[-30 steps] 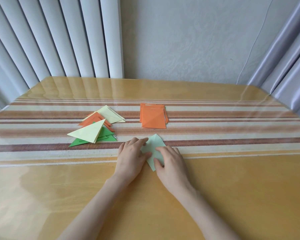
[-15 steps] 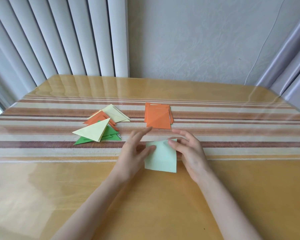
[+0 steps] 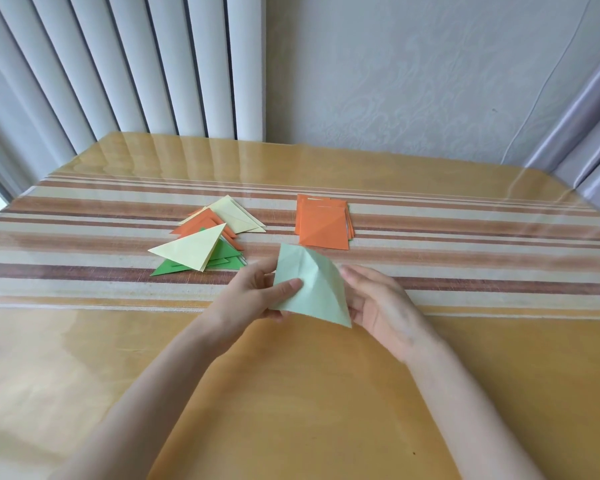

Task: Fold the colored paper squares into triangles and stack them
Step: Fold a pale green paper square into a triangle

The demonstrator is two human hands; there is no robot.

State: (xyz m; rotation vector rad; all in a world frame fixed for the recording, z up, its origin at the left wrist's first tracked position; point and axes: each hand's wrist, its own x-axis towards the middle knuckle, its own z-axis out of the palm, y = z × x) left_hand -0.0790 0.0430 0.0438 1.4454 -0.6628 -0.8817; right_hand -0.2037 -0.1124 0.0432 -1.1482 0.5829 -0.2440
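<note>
Paper folding, head view. A pale green sheet (image 3: 309, 289) is held clear of the tabletop (image 3: 291, 393), about midway between the left and right edges and over the near border of the striped runner (image 3: 465, 271). The sheet is tilted and buckled along a diagonal crease.

The left hand (image 3: 253, 296) pinches the sheet's left margin, with the thumb (image 3: 290, 285) on the upper face and the fingers behind. The right hand (image 3: 381, 303) stands at the right margin with loosely extended fingers. Its lower fingers meet the near right corner, but whether they pinch it cannot be told.

Handling: the sheet is judged very light, thin and limp, easily creased or torn and apt to slide on the glossy tabletop. It is best taken at two opposite corners, so that corner can be laid on corner before the fold is pressed.

A pile of folded triangles (image 3: 201, 244), yellow, orange and green, lies on the runner toward the left edge. A stack of orange squares (image 3: 323, 226) lies just beyond the held sheet.

Change: one second ago the sheet lay flat as a diamond under both hands. Half a second ago it was square-on and low, held at both sides. It is now raised, turned and bowed, and the right hand's hold has loosened. The pile and the stack have not moved.
</note>
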